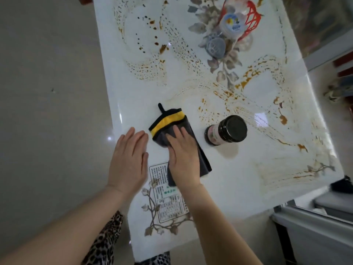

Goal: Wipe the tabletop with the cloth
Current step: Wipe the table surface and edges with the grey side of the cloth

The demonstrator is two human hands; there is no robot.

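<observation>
A dark grey cloth [168,123] with a yellow band and a black loop lies folded on the white patterned tabletop [238,169], near its left front part. My right hand [183,159] presses flat on the cloth with straight fingers. Just left of the cloth, my left hand [129,161] is open with the palm down on or just above the table's left edge, holding nothing.
A dark-lidded jar [227,131] stands just right of the cloth. At the back are a red wire basket [252,18] holding a clear container, and a grey round lid [215,47]. A printed label [168,199] lies under my right wrist. Floor lies to the left.
</observation>
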